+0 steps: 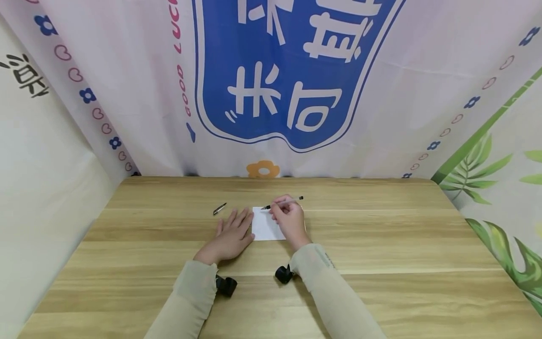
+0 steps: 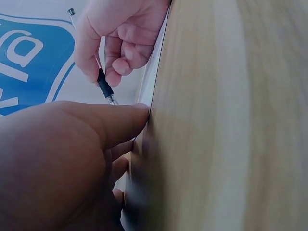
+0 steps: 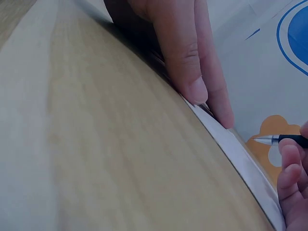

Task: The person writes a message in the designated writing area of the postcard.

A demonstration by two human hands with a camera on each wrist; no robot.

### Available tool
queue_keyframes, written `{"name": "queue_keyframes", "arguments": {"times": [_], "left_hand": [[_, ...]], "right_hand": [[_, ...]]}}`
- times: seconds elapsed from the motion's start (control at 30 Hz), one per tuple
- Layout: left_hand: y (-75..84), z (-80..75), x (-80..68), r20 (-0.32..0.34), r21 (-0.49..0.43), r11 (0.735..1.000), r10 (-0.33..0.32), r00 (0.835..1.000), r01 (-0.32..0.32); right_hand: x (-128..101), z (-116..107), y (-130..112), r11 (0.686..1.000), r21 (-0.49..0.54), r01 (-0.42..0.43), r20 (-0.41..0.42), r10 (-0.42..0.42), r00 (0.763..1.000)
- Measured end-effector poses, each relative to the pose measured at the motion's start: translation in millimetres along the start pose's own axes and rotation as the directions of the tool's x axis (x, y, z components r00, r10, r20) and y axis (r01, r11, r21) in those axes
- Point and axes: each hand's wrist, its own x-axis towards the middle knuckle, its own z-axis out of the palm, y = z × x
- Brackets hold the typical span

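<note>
A white sheet of paper (image 1: 266,227) lies on the wooden table between the two hands. My right hand (image 1: 291,220) pinches a pen (image 1: 292,201) with a black grip and a clear barrel, over the upper part of the sheet. In the right wrist view the metal tip of the pen (image 3: 265,140) appears raised off the paper. My left hand (image 1: 230,235) lies flat with spread fingers, its thumb and fingertips touching the left edge of the sheet. The left wrist view shows the left thumb (image 2: 130,120) at the paper's edge.
A dark pen cap (image 1: 219,208) lies on the table (image 1: 381,245) just beyond my left fingers. Behind the table's far edge hangs a printed curtain (image 1: 169,155). Small black wrist cameras (image 1: 226,286) sit under the sleeves.
</note>
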Motion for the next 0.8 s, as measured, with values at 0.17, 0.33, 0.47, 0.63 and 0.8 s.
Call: {"name": "queue_keyframes", "arguments": {"times": [0.17, 0.33, 0.47, 0.63, 0.8], "left_hand": [[2.2, 1.1, 0.2, 0.007, -0.012, 1.000, 0.004, 1.000, -0.004], [4.2, 2.0, 1.3, 0.015, -0.013, 1.000, 0.009, 1.000, -0.008], [4.0, 1.6, 2.1, 0.014, -0.002, 1.000, 0.007, 1.000, -0.007], [3.9, 0.2, 1.5, 0.011, 0.008, 1.000, 0.002, 1.000, -0.002], [3.4, -0.5, 0.0, 0.018, 0.010, 1.000, -0.006, 1.000, 0.006]], "right_hand": [[-1.3, -3.1, 1.0, 0.999, -0.030, 0.030, -0.015, -0.030, 0.999], [-1.9, -5.8, -0.3, 0.994, -0.047, 0.102, -0.037, -0.104, 0.994], [0.4, -5.0, -1.2, 0.987, -0.063, 0.149, -0.023, -0.150, 0.988], [-0.4, -3.3, -7.9, 0.983, -0.085, 0.161, 0.017, -0.160, 0.987], [-9.8, -3.1, -27.4, 0.979, -0.094, 0.180, 0.059, -0.175, 0.983]]}}
